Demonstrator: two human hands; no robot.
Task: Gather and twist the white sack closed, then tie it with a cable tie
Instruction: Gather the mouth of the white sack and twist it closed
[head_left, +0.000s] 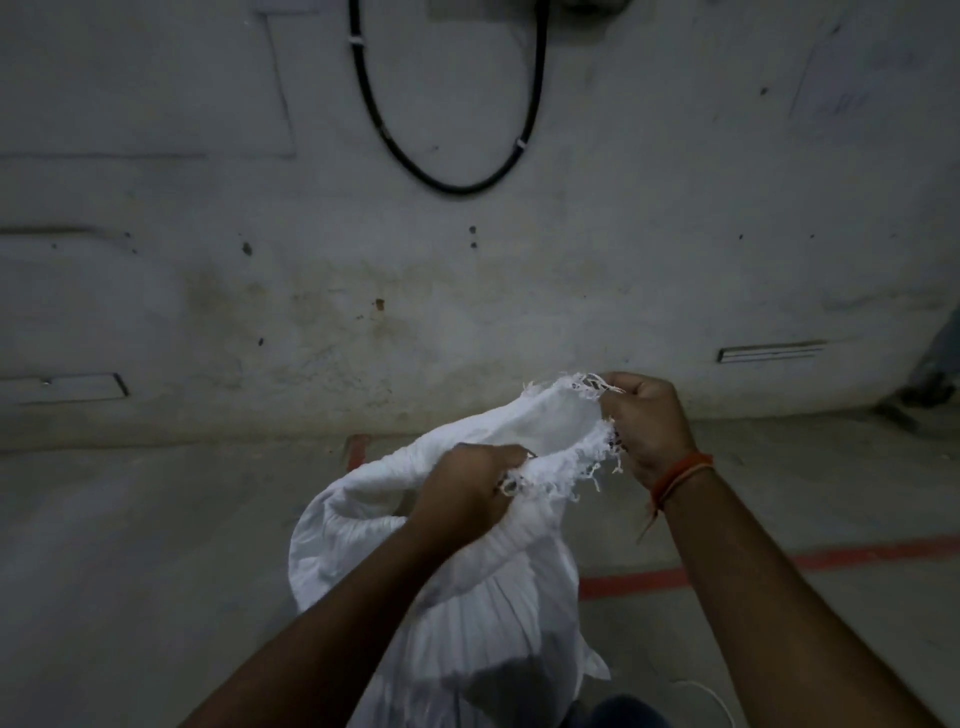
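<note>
A white woven sack (467, 597) stands on the floor in front of me, its frayed mouth pulled up between my hands. My left hand (462, 488) is closed around the gathered near-left part of the rim. My right hand (644, 426), with an orange thread band on the wrist, grips the frayed far-right edge. Between the two hands the mouth still gapes a little. A thin white strip (711, 696) curves on the floor at the bottom right; I cannot tell whether it is the cable tie.
A stained whitish wall (363, 286) rises close behind the sack, with a black cable loop (457, 184) clipped to it. The concrete floor carries a red painted line (831, 556) on the right. A dark object (930, 384) stands at the far right edge.
</note>
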